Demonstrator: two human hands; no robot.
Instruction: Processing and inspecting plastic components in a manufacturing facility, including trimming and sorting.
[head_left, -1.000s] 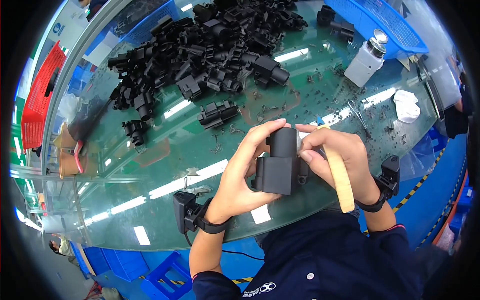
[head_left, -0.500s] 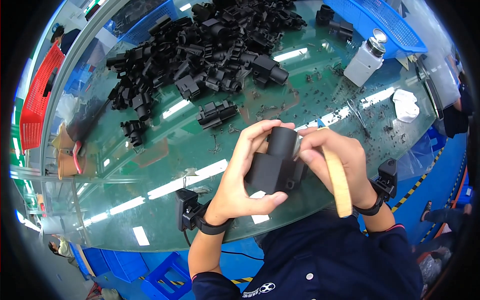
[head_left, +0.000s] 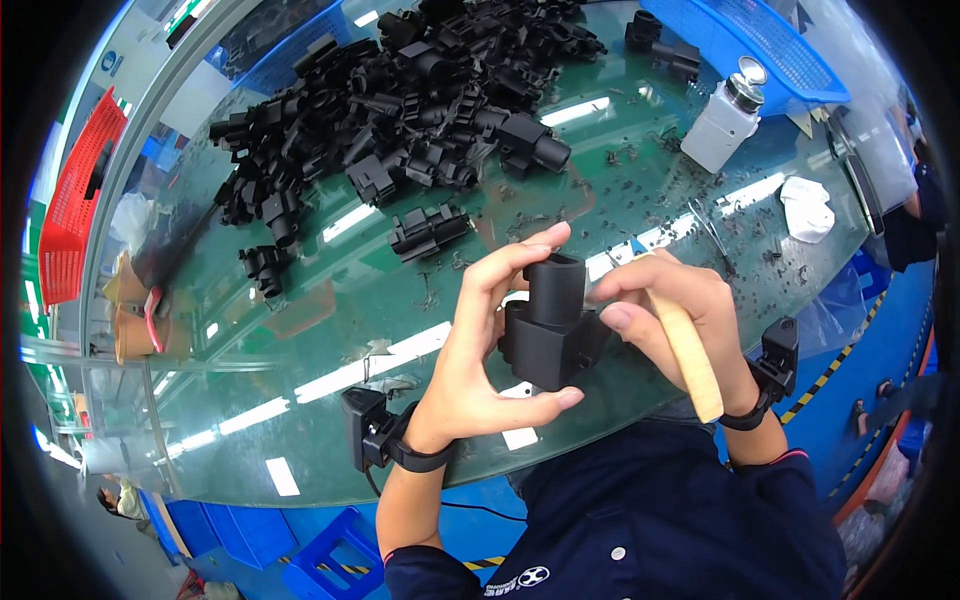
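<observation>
My left hand [head_left: 480, 370] grips a black plastic housing [head_left: 548, 345], a boxy body with a round tube standing up from it. Fingers wrap its far left side and the thumb presses under its near edge. Close by on the right, my right hand [head_left: 680, 310] is closed around a tool with a pale yellow, wrapped-looking handle [head_left: 690, 365]; a small blue part shows past the fingers. The tool's working end is hard to make out beside the tube. Another black housing [head_left: 430, 233] lies on the green table [head_left: 350, 420] beyond my left hand.
A large heap of black plastic parts [head_left: 400, 110] covers the far table. At the right are a pump bottle [head_left: 722, 125], tweezers [head_left: 710, 230], a crumpled white cloth [head_left: 807, 210] and scattered black scraps. A blue basket [head_left: 760, 45] stands behind; a red basket [head_left: 75, 205] is at far left.
The housing has tipped in my left hand, so the tube's open top now shows. My right hand and the tool's handle have shifted slightly right.
</observation>
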